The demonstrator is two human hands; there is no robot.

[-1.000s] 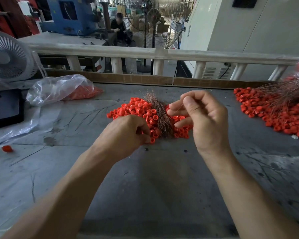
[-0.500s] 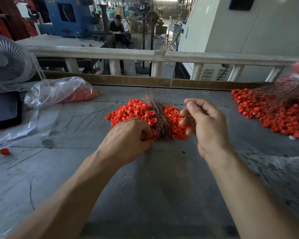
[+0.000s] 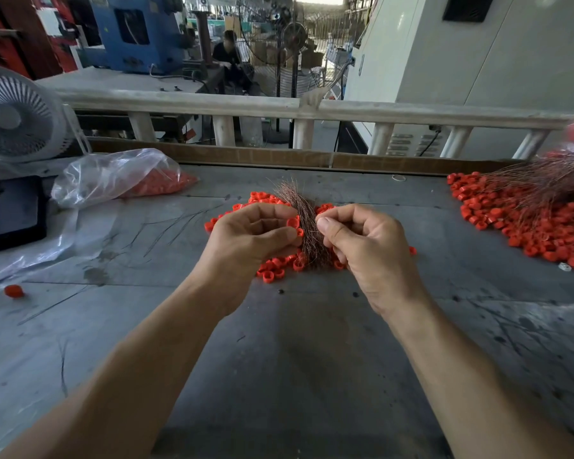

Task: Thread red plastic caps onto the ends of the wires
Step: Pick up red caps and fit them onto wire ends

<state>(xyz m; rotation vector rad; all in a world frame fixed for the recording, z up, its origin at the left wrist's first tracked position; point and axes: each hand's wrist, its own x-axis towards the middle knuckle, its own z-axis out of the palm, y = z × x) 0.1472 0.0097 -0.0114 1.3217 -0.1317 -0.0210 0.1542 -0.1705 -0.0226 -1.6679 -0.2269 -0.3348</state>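
Observation:
A heap of loose red plastic caps (image 3: 272,271) lies on the grey table, with a bundle of thin copper wires (image 3: 307,223) laid across it. Just above the heap, my left hand (image 3: 249,240) pinches a red cap (image 3: 293,222) between thumb and fingertips. My right hand (image 3: 362,241) sits to the right, with thumb and forefinger pinched together next to the wire bundle; the thin wire in that pinch is hard to make out. The two hands nearly meet over the bundle.
At the right lies a big heap of caps with wires (image 3: 531,217). A clear plastic bag of caps (image 3: 120,177) is at the back left, near a white fan (image 3: 14,117) and a black box (image 3: 10,213). One stray cap (image 3: 14,290) lies at left. A railing (image 3: 279,107) lines the far edge.
My left hand has lifted off the heap with a red cap in its fingertips. My right hand has come down and left, closer to the wire bundle and the left hand.

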